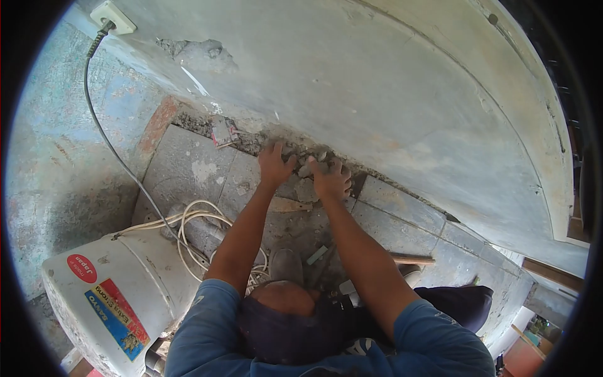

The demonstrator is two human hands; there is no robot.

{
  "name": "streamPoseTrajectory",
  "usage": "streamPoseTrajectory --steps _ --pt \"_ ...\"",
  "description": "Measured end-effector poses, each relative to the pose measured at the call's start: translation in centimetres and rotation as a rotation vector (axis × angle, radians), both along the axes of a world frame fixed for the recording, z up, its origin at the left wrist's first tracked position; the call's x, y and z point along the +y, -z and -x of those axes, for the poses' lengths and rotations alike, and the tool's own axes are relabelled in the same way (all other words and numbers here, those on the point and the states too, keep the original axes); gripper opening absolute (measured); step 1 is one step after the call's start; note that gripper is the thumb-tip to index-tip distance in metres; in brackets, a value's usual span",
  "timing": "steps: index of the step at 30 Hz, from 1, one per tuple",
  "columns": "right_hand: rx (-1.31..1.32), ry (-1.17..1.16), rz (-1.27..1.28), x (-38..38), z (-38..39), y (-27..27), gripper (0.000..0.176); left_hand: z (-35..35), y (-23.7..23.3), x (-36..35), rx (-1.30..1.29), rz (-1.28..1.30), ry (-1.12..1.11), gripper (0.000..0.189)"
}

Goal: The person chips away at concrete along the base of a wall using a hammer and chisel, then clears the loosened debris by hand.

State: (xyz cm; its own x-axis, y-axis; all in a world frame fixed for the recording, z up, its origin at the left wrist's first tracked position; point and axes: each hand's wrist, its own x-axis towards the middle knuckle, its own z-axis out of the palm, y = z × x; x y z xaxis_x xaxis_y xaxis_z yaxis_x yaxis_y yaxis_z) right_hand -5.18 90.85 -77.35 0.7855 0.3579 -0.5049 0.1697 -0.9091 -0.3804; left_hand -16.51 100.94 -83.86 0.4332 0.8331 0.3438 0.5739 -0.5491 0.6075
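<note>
Both hands reach forward to the foot of the grey wall [352,81], where broken mortar rubble [306,168] lies in a rough gap along the tiles. My left hand [274,164] rests on the left side of the rubble, thumb apart from the fingers, fingertips partly lost among the dusty lumps. At the right side, my right hand [331,181] touches the rubble with thumb and fingers spread and slightly curled. A larger flat chunk [306,190] lies between the two hands on the near side. I see nothing clearly gripped in either hand.
A white cylindrical tank [151,264] with coiled pale cable [188,223] stands at left. A dark cord [113,144] runs up to a wall socket [113,17]. A small crumpled packet [223,133] lies by the wall. Near my feet are a wooden strip [411,259] and a shoe [286,265].
</note>
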Motion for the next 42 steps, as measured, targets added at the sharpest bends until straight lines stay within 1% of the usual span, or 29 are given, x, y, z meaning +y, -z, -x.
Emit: streamPoseTrajectory --steps 4,6,8,10,11,12,13,15,16,18,20,22,24,25,26,27,28,29,31,32,34,35,36,37,38,39,40,41,42 --pt "-0.034 0.031 -0.077 -0.1 0.2 1.8 0.079 -0.7 1.1 0.2 -0.030 0.053 -0.012 0.037" --pt "-0.029 -0.043 -0.056 -0.2 0.5 1.5 0.076 -1.1 -0.1 0.6 -0.051 0.511 0.113 0.035" --pt "-0.030 -0.108 -0.035 -0.5 0.2 1.1 0.073 -1.5 -0.9 0.1 -0.058 0.500 0.154 0.035" --pt "0.051 -0.248 0.009 -1.1 -0.4 0.8 0.074 -1.9 -1.2 -0.1 -0.062 0.498 0.200 0.034" --pt "0.047 -0.243 0.011 -1.3 -0.7 1.0 0.074 -1.8 -1.3 0.0 -0.108 0.591 0.192 0.035" --pt "0.027 -0.181 -0.085 -1.5 -0.8 1.3 0.071 -1.8 -1.5 0.0 -0.152 0.685 0.184 0.035" --pt "0.008 -0.119 -0.180 -1.8 -0.9 1.6 0.068 -2.1 -1.5 -0.3 -0.151 0.690 0.188 0.035" --pt "0.028 -0.086 -0.133 -0.9 -0.7 1.8 0.070 -2.7 -1.5 -1.0 -0.132 0.426 0.198 0.039" --pt "0.048 -0.056 -0.094 -0.4 -0.6 1.8 0.072 -2.7 -1.6 -0.9 -0.123 0.433 0.206 0.039" --pt "0.071 -0.097 -0.082 -0.6 -1.3 1.5 0.072 -2.7 -1.4 -0.3 -0.069 0.711 0.174 0.043" --pt "0.076 -0.148 -0.071 -1.3 -2.0 1.6 0.072 -2.5 0.9 0.2 -0.075 0.669 0.172 0.044" --pt "0.117 -0.303 -0.207 -2.2 -2.8 2.7 0.069 -3.0 0.9 0.0 -0.090 0.624 0.172 0.046" --pt "0.085 -0.349 -0.253 -3.0 -1.8 2.3 0.066 -2.6 -2.6 -1.4 -0.039 0.954 0.279 0.044" --pt "0.065 -0.407 -0.298 -3.9 -0.9 2.1 0.063 -2.1 -2.8 -2.2 -0.035 0.963 0.284 0.044" --pt "0.071 -0.402 -0.290 -5.2 0.2 2.2 0.063 -1.2 -2.8 -3.0 0.007 1.078 0.399 0.041" --pt "0.181 -0.417 -0.369 -6.6 1.4 2.1 0.064 -0.1 -3.0 -3.6 0.047 1.188 0.512 0.038" --pt "0.289 -0.433 -0.450 -7.3 2.0 2.1 0.065 1.3 -3.3 -4.3 0.050 1.190 0.509 0.038" --pt "0.295 -0.429 -0.448 -7.6 2.1 1.1 0.065 3.0 -3.9 -5.1 0.073 1.189 0.558 0.034" --pt "0.188 -0.730 -0.200 -7.7 1.7 -2.7 0.061 4.9 -5.7 -4.3 0.101 1.189 0.608 0.031" --pt "0.194 -0.732 -0.199 -7.2 1.0 -3.5 0.061 5.8 -7.1 -3.4 0.187 1.151 0.651 0.029" --pt "0.272 -0.576 -0.087 -5.2 -0.8 -3.9 0.065 6.5 -8.1 -2.6 0.267 1.120 0.673 0.027" --pt "0.279 -0.588 -0.086 -4.6 -1.0 -3.4 0.065 6.1 -8.2 -1.6 0.277 0.911 0.586 0.027" --pt "0.119 -0.403 -0.116 -3.9 -1.2 -2.4 0.064 5.4 -8.2 -0.3 0.284 0.695 0.498 0.027" --pt "-0.038 -0.215 -0.145 -3.3 -1.3 -1.4 0.062 4.7 -6.2 0.9 0.270 0.515 0.340 0.034" --pt "-0.037 -0.225 -0.151 -2.7 -1.0 -0.1 0.062 4.1 -3.3 1.8 0.255 0.334 0.182 0.041" --pt "-0.042 -0.160 -0.093 -1.9 -0.6 1.3 0.064 3.2 -1.2 2.5 0.252 0.325 0.169 0.041" --pt "-0.047 -0.096 -0.034 -1.1 -0.2 2.0 0.065 2.3 0.6 3.0 0.341 0.213 -0.024 0.048" --pt "-0.048 -0.109 -0.040 -0.5 0.4 1.9 0.065 1.6 1.3 3.1 0.428 0.102 -0.216 0.055" --pt "-0.053 -0.146 -0.062 0.0 1.1 1.9 0.065 1.0 1.1 2.7 0.425 0.101 -0.231 0.055"
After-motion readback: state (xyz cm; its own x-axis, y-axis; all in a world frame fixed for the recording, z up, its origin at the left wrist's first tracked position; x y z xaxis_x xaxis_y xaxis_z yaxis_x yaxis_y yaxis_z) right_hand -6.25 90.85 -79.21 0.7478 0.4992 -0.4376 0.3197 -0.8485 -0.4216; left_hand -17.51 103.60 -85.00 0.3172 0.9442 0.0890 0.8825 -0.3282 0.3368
